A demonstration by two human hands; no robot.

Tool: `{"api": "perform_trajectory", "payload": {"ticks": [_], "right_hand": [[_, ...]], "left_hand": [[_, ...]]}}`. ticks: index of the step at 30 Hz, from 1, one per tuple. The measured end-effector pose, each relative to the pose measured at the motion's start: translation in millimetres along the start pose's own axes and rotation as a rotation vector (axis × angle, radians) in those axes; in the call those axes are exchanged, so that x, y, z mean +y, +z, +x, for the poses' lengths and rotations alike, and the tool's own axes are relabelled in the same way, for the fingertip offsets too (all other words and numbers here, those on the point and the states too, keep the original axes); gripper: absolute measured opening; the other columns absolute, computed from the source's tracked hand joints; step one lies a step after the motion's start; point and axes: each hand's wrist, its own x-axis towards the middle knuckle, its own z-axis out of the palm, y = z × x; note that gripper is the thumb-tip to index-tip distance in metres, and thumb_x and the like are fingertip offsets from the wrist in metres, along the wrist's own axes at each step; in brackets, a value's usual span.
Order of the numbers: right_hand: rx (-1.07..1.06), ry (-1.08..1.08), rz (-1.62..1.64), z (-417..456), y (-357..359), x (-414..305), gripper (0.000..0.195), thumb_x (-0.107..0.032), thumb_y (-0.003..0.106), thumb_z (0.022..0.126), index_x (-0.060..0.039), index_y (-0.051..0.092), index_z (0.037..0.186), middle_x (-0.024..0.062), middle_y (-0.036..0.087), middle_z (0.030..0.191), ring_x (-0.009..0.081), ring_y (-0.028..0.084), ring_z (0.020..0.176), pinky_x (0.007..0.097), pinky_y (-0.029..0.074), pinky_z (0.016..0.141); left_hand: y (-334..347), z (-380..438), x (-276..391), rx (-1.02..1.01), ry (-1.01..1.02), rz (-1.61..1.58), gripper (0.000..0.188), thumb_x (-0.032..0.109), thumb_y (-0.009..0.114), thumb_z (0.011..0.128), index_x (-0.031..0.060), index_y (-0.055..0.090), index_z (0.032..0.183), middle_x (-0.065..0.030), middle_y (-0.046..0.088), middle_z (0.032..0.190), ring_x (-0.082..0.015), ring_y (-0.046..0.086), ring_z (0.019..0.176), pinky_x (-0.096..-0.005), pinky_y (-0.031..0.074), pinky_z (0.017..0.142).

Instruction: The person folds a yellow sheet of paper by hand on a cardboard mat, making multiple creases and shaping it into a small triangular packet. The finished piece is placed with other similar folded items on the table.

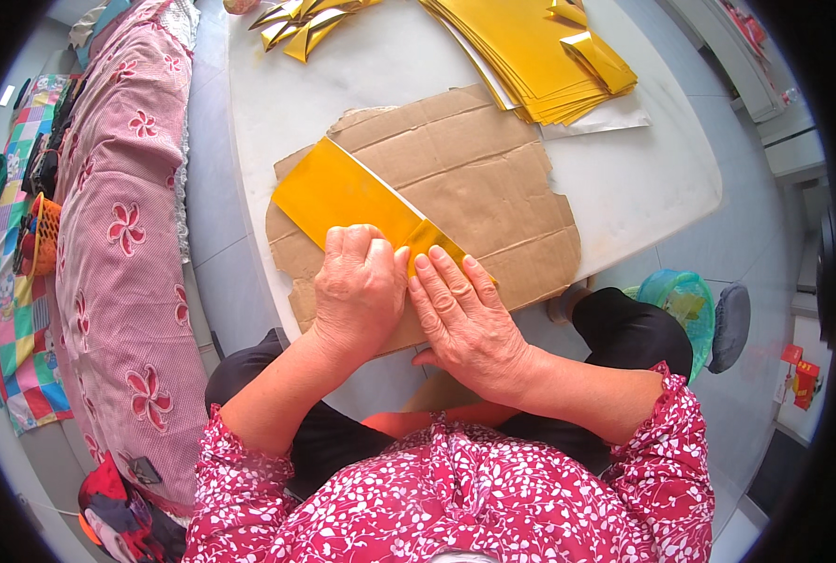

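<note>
A sheet of gold foil paper [351, 193] with a white underside lies slanted on a piece of brown cardboard [474, 162]. Its near right end is folded over, making a flap [421, 236]. My left hand [362, 281] is curled on the sheet's near edge, with the thumb at the flap's edge; its fingertips are hidden. Flat across the flap rests my right hand [464, 306], its fingers extended over the gold surface and its thumb off the cardboard's near edge.
A fanned stack of gold paper [523, 56] lies at the table's far right, with folded gold pieces [594, 60] on it. More folded gold pieces [309, 24] sit far left on the white table [629, 176]. A pink-covered sofa [126, 281] stands left; a turquoise basket [678, 302] is right.
</note>
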Motion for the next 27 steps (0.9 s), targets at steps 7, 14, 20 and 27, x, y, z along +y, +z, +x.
{"api": "perform_trajectory", "payload": {"ticks": [7,14,20,27], "right_hand": [[0.002,0.000,0.002,0.2,0.4,0.3,0.096,-0.040,0.082,0.071,0.0087,0.046,0.145,0.0249,0.045,0.153,0.0387,0.035,0.149,0.0567,0.024,0.123],[0.028,0.007,-0.012,1.8,1.1,-0.4,0.094,-0.040,0.082,0.071,0.0081,0.047,0.144,0.0242,0.047,0.150,0.0376,0.038,0.147,0.0554,0.026,0.122],[0.063,0.006,-0.030,4.0,2.4,0.0,0.094,-0.040,0.082,0.070,0.0074,0.048,0.144,0.0233,0.049,0.147,0.0371,0.042,0.143,0.0542,0.029,0.120],[0.098,0.007,-0.029,6.1,4.1,1.6,0.097,-0.042,0.084,0.066,0.0062,0.049,0.143,0.0223,0.051,0.144,0.0363,0.044,0.140,0.0529,0.031,0.119]], "left_hand": [[0.2,0.5,0.1,-0.003,0.000,-0.003,0.015,0.005,0.072,0.085,0.0013,0.058,0.082,-0.0163,0.060,0.093,-0.0356,0.056,0.086,-0.0435,0.050,0.076],[0.1,0.0,-0.7,0.000,0.009,0.003,0.015,0.006,0.072,0.085,0.0015,0.058,0.082,-0.0167,0.059,0.092,-0.0359,0.056,0.087,-0.0437,0.050,0.076],[1.1,-2.5,-1.2,0.001,-0.006,0.010,0.015,0.008,0.072,0.087,0.0017,0.058,0.087,-0.0174,0.059,0.095,-0.0371,0.056,0.087,-0.0451,0.050,0.077],[0.0,-4.1,-1.6,-0.035,-0.010,0.022,0.014,0.010,0.070,0.088,0.0013,0.059,0.091,-0.0198,0.060,0.102,-0.0375,0.058,0.095,-0.0451,0.054,0.080]]}}
